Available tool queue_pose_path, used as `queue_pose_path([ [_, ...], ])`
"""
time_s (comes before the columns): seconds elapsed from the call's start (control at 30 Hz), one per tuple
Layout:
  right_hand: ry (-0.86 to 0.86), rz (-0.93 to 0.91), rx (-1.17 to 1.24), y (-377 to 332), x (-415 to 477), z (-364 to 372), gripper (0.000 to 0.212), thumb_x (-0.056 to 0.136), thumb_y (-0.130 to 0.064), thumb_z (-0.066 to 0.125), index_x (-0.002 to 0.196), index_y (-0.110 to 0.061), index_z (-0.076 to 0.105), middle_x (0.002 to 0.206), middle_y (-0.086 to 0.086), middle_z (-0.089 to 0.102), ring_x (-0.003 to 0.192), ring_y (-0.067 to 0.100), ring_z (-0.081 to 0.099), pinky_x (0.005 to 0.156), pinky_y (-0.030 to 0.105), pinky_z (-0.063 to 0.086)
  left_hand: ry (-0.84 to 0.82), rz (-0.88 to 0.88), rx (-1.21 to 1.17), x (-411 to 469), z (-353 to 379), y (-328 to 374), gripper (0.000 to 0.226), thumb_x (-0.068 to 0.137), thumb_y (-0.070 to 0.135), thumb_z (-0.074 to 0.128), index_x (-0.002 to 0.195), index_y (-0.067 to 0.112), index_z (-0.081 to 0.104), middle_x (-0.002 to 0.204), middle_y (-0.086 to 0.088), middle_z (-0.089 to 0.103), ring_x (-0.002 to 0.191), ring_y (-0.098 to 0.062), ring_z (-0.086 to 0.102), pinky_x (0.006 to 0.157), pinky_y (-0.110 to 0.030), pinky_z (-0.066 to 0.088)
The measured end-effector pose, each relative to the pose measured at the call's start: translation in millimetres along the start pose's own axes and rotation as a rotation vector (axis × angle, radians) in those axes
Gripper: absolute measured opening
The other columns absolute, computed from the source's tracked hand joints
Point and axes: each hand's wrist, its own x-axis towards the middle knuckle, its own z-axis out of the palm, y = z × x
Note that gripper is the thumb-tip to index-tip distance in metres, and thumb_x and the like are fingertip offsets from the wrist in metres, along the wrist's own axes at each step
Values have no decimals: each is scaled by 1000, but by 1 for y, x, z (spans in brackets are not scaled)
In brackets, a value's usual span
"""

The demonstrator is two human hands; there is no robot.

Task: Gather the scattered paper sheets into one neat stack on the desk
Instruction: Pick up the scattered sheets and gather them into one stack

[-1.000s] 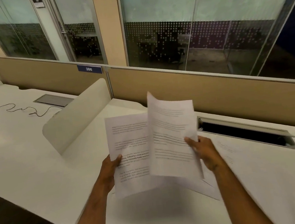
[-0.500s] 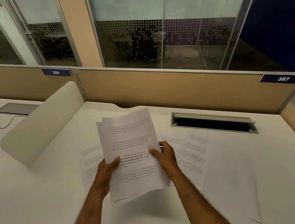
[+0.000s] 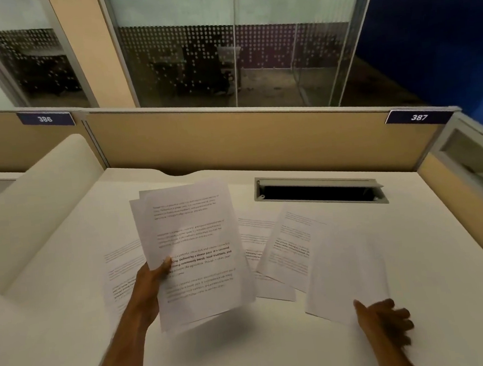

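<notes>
- The left hand (image 3: pixel 151 288) pinches a small bundle of sheets (image 3: pixel 194 253) at its left edge, thumb on top, and holds it above the desk (image 3: pixel 58 327).
- The right hand (image 3: pixel 385 320) is open, fingers spread, empty, at the near corner of a blank sheet (image 3: pixel 348 275) lying flat.
- So a few sheets are gathered already.
- Still loose on the desk: the blank sheet, a printed sheet (image 3: pixel 291 248) partly under it, another sheet (image 3: pixel 257 239) behind, and one (image 3: pixel 123 276) under the bundle.
- I judge the task about half done; no neat stack lies on the desk yet.
</notes>
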Motion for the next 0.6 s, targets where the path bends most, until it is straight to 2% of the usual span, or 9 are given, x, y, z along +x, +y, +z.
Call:
queue_pose_path([
  [0.13,-87,151,198,-1,4,-7,71,73,-31,84,123,4,48,129,30,49,120,46,45,103,56,38,3,-3,4,0,-1,-1,36,92,21,64,126,13,64,114,-20,76,95,-46,74,77,-64,60],
  [0.23,-230,192,531,2,12,-18,54,69,-9,85,112,14,61,111,30,66,106,46,61,97,56,50,-5,-10,4,-1,-1,1,43,88,23,66,129,12,62,115,-21,76,94,-45,75,75,-60,62],
  [0.33,-287,107,823,-7,9,-45,46,74,3,78,116,16,63,122,29,64,106,41,63,99,52,51,-14,-21,-6,1,-1,2,41,90,20,64,131,12,61,113,-20,76,93,-43,75,73,-57,63],
  [0.4,-149,-59,814,-24,-1,-71,45,78,0,76,121,8,64,125,24,65,108,38,64,100,50,51,-15,-14,-5,3,-1,3,37,93,17,62,130,13,62,111,-19,77,90,-41,76,71,-55,64],
  [0.47,93,-258,654,-45,-14,-99,38,81,-7,75,118,-2,69,118,20,71,103,39,67,93,48,55,-17,-5,-4,5,0,4,34,94,16,61,128,14,63,109,-16,78,88,-39,77,69,-53,64],
  [0.53,320,-440,455,-66,-34,-119,28,86,-11,71,113,-7,72,111,17,74,93,38,71,79,43,58,-16,2,-1,7,1,6,32,95,16,60,127,16,64,106,-14,80,86,-36,78,67,-51,65],
  [0.6,429,-581,257,-89,-53,-122,24,92,-13,64,114,-8,71,111,17,70,91,37,70,76,43,59,-10,-3,-6,9,2,6,29,97,14,59,125,17,65,104,-13,80,85,-34,78,67,-50,65],
])
